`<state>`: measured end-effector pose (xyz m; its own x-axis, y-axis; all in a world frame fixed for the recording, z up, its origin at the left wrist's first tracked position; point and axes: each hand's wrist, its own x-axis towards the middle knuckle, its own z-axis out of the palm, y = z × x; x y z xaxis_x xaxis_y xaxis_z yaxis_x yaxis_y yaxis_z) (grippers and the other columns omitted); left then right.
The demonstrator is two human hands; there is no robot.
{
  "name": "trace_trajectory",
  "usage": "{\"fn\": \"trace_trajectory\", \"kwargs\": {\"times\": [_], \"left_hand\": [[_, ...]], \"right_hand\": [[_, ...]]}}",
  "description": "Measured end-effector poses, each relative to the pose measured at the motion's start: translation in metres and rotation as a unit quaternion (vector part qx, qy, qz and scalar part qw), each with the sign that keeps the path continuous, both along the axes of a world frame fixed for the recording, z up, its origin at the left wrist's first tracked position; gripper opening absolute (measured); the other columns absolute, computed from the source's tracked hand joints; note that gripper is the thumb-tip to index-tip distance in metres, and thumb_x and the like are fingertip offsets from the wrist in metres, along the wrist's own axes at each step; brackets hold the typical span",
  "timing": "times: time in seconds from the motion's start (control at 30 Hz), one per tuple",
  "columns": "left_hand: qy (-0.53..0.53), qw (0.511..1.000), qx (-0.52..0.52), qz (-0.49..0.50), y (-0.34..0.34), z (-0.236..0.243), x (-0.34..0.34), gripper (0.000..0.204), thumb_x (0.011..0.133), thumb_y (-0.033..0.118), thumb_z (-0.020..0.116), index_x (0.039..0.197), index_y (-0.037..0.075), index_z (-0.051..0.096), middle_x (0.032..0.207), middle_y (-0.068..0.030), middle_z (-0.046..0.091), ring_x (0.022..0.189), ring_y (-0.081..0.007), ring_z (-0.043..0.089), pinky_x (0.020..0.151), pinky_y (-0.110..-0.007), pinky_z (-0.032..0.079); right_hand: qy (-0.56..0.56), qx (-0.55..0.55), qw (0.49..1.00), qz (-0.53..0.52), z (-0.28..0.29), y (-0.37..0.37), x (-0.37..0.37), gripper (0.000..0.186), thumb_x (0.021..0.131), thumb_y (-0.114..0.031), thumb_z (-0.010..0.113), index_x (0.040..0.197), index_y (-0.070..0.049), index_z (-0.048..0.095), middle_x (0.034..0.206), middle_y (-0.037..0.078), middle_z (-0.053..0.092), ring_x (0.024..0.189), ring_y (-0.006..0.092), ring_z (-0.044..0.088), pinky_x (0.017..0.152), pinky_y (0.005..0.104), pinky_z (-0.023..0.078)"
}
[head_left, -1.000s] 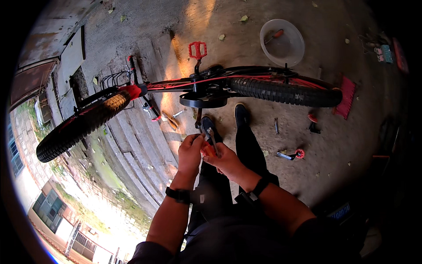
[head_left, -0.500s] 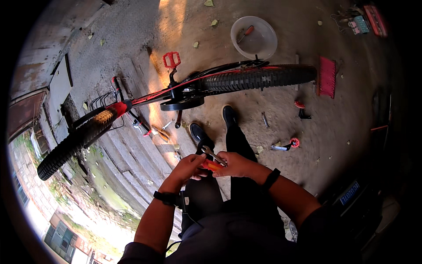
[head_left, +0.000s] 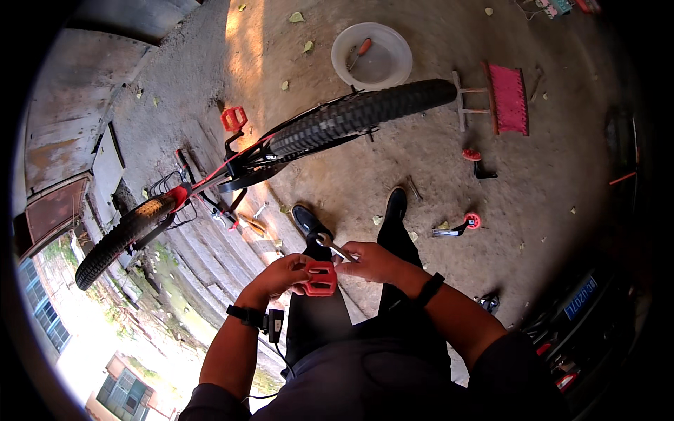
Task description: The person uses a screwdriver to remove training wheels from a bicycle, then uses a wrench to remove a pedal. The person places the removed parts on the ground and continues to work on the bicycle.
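In front of my thighs, my left hand [head_left: 282,276] is closed on a red bicycle pedal [head_left: 321,279], its openwork frame facing up. Close beside it, my right hand [head_left: 378,262] grips a metal open-ended wrench [head_left: 337,248], whose jaw end points away to the left. Beyond my feet a bicycle [head_left: 372,112] stands upside down with its knobby tyres up. Another red pedal [head_left: 234,118] sits on its crank on the far side. The near crank arm [head_left: 237,201] shows no pedal.
Past the rear wheel is a white basin [head_left: 397,59] with an orange-handled screwdriver [head_left: 361,52]. A pink-seated folding stool [head_left: 507,99] stands at right. Training wheels [head_left: 472,221] and a metal tool [head_left: 414,187] lie on the ground. Orange-handled pliers [head_left: 253,225] lie left; a dark vehicle [head_left: 583,309] is at right.
The pedal has turned flat toward view in my left hand, and my hands are slightly further apart. The wrench stays in my right hand. The view has shifted, moving the bicycle leftward.
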<state>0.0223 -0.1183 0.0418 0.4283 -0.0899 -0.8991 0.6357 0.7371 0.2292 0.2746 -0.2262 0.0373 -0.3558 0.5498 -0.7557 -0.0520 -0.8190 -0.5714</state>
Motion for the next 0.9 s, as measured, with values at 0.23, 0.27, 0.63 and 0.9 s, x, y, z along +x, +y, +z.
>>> {"fn": "trace_trajectory", "kwargs": {"times": [0.23,0.27,0.63,0.9], "left_hand": [[0.088,0.991,0.097,0.009,-0.036,0.005,0.063,0.033,0.085,0.011,0.067,0.115,0.001,0.058,0.100,-0.0084,0.067,0.084,-0.0174,0.066,0.066,-0.030,0.053],[0.083,0.987,0.129,0.038,-0.044,-0.004,0.071,0.032,0.086,0.010,0.066,0.115,0.001,0.058,0.101,-0.0079,0.067,0.082,-0.0162,0.066,0.065,-0.028,0.053],[0.151,0.972,0.168,0.059,-0.014,0.007,0.156,0.046,0.081,0.018,0.071,0.120,-0.003,0.056,0.103,-0.0115,0.067,0.079,-0.0182,0.067,0.063,-0.028,0.054],[0.187,0.969,0.118,0.112,0.034,-0.005,0.164,0.044,0.083,0.012,0.066,0.122,-0.004,0.054,0.103,-0.0128,0.067,0.083,-0.0203,0.068,0.068,-0.032,0.056]], "right_hand": [[-0.079,0.068,0.995,-0.001,-0.015,-0.090,0.159,0.031,0.095,-0.033,0.058,0.106,-0.005,0.064,0.085,0.006,0.067,0.066,0.0160,0.060,0.063,0.0343,0.049],[-0.086,0.026,0.996,-0.020,-0.011,-0.101,0.185,0.031,0.095,-0.033,0.056,0.106,-0.005,0.064,0.083,0.005,0.066,0.059,0.0156,0.057,0.057,0.0333,0.048],[-0.162,-0.152,0.964,-0.143,0.018,-0.073,0.348,0.031,0.101,-0.031,0.049,0.105,-0.004,0.065,0.070,0.001,0.058,0.047,0.0084,0.047,0.043,0.0248,0.036],[-0.172,-0.136,0.964,-0.151,0.008,0.026,0.407,0.030,0.100,-0.029,0.050,0.100,-0.004,0.065,0.061,0.001,0.053,0.044,0.0094,0.045,0.041,0.0263,0.034]]}}
